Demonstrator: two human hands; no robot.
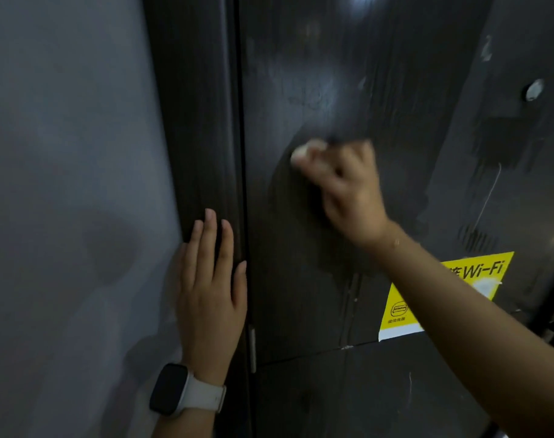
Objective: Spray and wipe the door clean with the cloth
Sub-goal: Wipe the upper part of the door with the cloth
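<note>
The upper face of the dark wooden door (316,74) is left unobstructed. Passage lower right is limited by a yellow Wi-Fi sticker (405,306). The dark door frame (190,121) is occupied by the flat left hand (210,289).

Counting two hands (210,292) (348,191), one cloth (304,151), one door (316,295), one watch (169,388), one yellow Wi-Fi sticker (399,308).

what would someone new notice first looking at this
The right hand mid-frame, blurred, presses a pale cloth against the dark door. Next, the left hand lies flat on the door frame, a watch on its wrist. A yellow Wi-Fi sticker shows lower right, partly behind the right arm.
</note>
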